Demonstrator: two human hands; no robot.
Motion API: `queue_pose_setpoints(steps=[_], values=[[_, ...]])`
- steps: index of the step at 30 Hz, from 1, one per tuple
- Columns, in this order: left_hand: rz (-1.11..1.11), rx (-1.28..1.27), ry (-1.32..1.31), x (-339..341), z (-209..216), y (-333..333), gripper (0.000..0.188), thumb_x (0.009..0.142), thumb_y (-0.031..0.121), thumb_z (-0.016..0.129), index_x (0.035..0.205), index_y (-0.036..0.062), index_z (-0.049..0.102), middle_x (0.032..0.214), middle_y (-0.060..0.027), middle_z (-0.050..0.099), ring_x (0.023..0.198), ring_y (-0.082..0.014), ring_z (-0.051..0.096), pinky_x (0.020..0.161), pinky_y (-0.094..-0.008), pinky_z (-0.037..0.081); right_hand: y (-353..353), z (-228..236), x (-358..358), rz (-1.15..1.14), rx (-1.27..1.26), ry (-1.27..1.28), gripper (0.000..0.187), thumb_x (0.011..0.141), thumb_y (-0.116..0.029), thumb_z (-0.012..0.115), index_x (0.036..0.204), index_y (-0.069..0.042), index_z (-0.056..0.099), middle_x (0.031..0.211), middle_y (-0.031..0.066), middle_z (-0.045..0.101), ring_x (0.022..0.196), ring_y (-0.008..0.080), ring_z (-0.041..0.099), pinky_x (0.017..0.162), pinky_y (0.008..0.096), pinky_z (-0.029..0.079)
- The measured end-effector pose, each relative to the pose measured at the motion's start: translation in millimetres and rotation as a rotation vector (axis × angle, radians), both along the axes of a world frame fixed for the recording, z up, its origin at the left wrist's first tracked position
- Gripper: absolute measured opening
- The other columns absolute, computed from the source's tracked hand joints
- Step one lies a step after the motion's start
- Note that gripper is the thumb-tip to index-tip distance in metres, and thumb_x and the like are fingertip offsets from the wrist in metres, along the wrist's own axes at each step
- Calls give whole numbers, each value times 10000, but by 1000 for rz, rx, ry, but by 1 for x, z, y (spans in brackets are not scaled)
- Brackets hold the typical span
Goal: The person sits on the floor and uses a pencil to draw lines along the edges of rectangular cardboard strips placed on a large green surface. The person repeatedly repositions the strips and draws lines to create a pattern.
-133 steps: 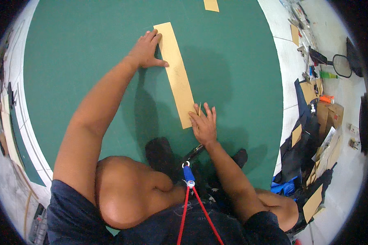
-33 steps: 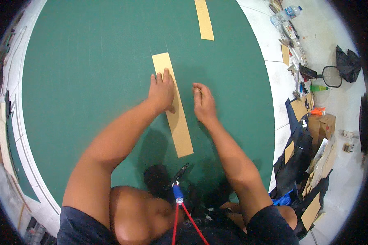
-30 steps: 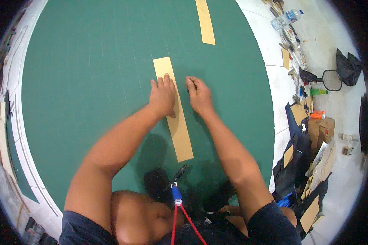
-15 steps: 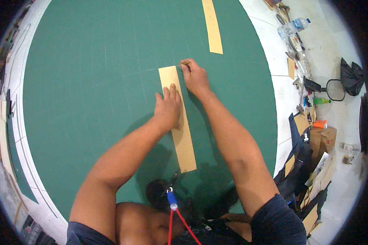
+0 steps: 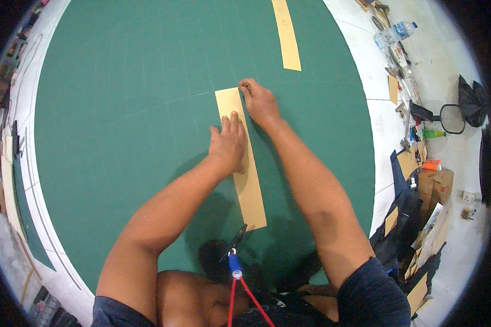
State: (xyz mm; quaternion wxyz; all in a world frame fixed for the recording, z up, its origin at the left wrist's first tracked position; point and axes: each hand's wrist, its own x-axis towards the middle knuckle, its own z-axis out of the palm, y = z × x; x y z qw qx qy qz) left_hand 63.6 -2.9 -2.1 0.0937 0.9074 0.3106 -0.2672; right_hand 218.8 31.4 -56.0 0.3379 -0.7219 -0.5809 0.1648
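Observation:
A long tan cardboard strip (image 5: 255, 196) lies lengthwise on a broad green cloth (image 5: 120, 163). My left hand (image 5: 227, 144) rests flat on the strip's upper half, its fingers stretched toward the far end. Just right of the strip's far corner, my right hand (image 5: 261, 103) pinches a small, thin yellowish stick (image 5: 246, 84) whose kind I cannot make out. Its fingertips are close beside the strip's edge. Faint pale lines run over the cloth, one curving across near the strip's far end. A second tan strip (image 5: 288, 41) lies farther off, to the right.
A white surface (image 5: 350, 60) borders the cloth. Along the right lie a plastic bottle (image 5: 395, 35), a black bag (image 5: 471, 101), a green bottle (image 5: 433, 133), a cardboard box (image 5: 435, 188) and dark cloth scraps. A red cord (image 5: 247, 294) with a blue clip hangs near me.
The right fingertips have come a little nearer the strip's far corner. My left hand stays flat on the strip. The whole view has shifted slightly.

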Motion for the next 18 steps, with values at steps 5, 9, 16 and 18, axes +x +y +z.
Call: queue_pose_setpoints(steps=[5, 9, 16, 18], values=[[24, 6, -11, -2, -3, -1, 1333, 608, 623, 904, 1584, -20, 264, 1680, -228, 170, 1515, -403, 261, 1102, -568, 399, -4, 7, 1, 117, -90, -151, 207, 1014, -215, 563, 1188, -122, 626, 1133, 152, 702, 997, 403, 671, 808, 497, 547], [33, 6, -23, -6, -2, 0, 1329, 606, 628, 902, 1584, -9, 268, 1678, -222, 176, 1512, -391, 270, 1095, -558, 410, -45, 2, -3, 229, -54, -209, 219, 976, -166, 577, 1183, -101, 608, 1178, 143, 674, 1008, 397, 661, 789, 498, 550], [89, 2, -58, -10, -10, 0, 1390, 547, 602, 938, 1588, -2, 242, 1680, -200, 186, 1519, -365, 268, 1102, -555, 400, -148, 14, -18, 312, -107, -84, 258, 926, -90, 555, 1174, -78, 626, 1175, 146, 685, 1040, 378, 677, 835, 494, 567], [114, -13, -65, -12, -11, 2, 1404, 537, 587, 948, 1591, 1, 230, 1683, -193, 181, 1521, -359, 266, 1111, -559, 390, -150, 13, -24, 305, -78, -84, 252, 924, -88, 559, 1167, -83, 627, 1177, 142, 685, 1037, 374, 678, 813, 493, 572]])
